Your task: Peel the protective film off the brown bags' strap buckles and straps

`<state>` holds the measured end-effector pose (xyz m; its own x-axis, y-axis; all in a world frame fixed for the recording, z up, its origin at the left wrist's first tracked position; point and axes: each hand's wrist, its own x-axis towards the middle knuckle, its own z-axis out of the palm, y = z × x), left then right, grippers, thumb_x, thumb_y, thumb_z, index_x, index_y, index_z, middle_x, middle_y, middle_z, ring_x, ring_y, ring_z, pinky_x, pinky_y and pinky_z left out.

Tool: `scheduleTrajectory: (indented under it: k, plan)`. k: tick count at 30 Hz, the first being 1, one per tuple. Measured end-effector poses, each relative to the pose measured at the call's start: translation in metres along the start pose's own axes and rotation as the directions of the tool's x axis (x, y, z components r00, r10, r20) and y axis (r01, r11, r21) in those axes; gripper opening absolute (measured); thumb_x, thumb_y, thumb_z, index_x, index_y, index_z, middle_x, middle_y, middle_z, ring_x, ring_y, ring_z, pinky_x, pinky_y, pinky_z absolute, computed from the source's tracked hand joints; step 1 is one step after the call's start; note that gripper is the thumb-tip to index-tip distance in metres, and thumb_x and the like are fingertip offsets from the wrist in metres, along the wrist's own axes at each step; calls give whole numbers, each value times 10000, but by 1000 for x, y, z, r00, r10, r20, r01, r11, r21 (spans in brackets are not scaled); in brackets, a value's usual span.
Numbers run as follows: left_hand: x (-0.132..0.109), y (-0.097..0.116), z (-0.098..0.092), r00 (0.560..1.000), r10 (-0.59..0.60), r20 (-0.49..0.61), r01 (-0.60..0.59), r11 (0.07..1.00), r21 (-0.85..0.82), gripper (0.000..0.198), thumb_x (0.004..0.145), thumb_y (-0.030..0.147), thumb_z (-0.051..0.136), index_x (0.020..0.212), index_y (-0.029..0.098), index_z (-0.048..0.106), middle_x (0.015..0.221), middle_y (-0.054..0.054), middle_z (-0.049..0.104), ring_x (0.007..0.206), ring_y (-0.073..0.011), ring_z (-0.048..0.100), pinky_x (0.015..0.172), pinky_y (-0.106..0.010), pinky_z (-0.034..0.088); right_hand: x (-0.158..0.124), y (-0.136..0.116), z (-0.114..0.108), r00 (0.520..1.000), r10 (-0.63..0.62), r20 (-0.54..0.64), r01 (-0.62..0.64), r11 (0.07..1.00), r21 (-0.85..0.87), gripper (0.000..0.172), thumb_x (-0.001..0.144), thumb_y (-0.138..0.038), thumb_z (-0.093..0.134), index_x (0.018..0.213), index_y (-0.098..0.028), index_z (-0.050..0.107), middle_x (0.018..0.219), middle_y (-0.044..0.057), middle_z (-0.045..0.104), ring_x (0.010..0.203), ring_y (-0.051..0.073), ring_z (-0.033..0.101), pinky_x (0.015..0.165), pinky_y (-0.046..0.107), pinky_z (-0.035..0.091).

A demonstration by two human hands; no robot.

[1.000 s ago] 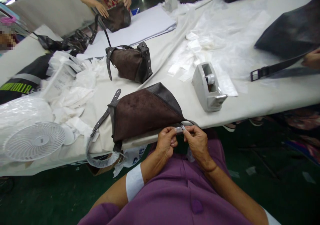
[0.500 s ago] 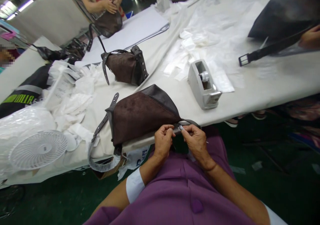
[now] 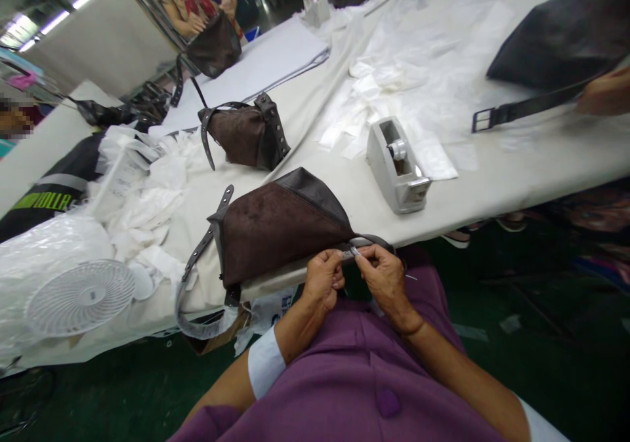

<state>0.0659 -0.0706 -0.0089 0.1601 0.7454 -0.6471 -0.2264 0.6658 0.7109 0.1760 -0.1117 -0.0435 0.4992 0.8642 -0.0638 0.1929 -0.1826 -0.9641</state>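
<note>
At lower centre of the frame, we are pinching the strap's shiny fitting (image 3: pixel 350 253) narrowly between left grip (image 3: pixel 323 279) and right grip (image 3: pixel 385 279), working close and steady, with the brown suede handbag (image 3: pixel 275 232) lying at the edge of the counter (image 3: pixel 315 134).

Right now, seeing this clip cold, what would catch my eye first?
The left hand and right hand pinching a small metal piece on the strap of a dark brown suede handbag, at the near edge of the white-covered table. Beyond it sits a studded brown bag; a grey tape dispenser stands right, a white desk fan left.
</note>
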Motion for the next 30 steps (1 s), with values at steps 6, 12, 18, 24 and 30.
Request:
scheduleTrajectory:
  k: [6, 12, 18, 24, 30]
  plan:
    - [1, -1, 19, 998, 22, 66, -13, 992, -127, 290, 615, 259, 714, 658, 170, 441, 478, 95, 367, 371, -11, 240, 357, -150, 152, 0, -4, -1, 974, -226, -24, 223, 970, -93, 95, 788, -197, 550, 722, -188, 618, 771, 38, 678, 735, 175, 629, 703, 278, 467]
    - [11, -13, 22, 968, 249, -25, -238, 945, 223, 165, 706, 305, 641, 689, 148, 597, 538, 47, 484, 434, -54, 385, 422, -179, 285, 0, -5, -3, 967, -256, -7, 251, 951, -178, 130, 817, -198, 525, 701, -196, 582, 721, 36, 631, 704, 171, 586, 692, 287, 449]
    - [13, -1, 2, 764, 518, 386, -631, 472, 616, 219, 814, 169, 516, 885, 229, 714, 890, -44, 688, 852, -162, 614, 847, -272, 442, 1, 1, -8, 943, -331, 32, 327, 906, -267, 127, 833, -158, 504, 722, -191, 559, 724, 36, 612, 707, 175, 580, 683, 285, 431]
    - [23, 30, -2, 702, 259, 663, -702, 95, 706, 208, 783, 179, 591, 923, 288, 700, 744, -26, 616, 655, -150, 560, 683, -224, 422, -1, 4, -12, 877, -452, 163, 475, 770, -426, 191, 898, -164, 416, 773, -181, 560, 751, 65, 593, 749, 191, 567, 704, 286, 427]
    - [24, 46, 7, 695, 208, 688, -709, 41, 704, 136, 713, 125, 640, 764, 251, 654, 622, -3, 559, 520, -135, 477, 611, -215, 388, 1, 2, -15, 907, -373, 194, 420, 779, -466, 141, 857, -180, 453, 808, -174, 585, 777, 82, 621, 750, 208, 590, 693, 292, 450]
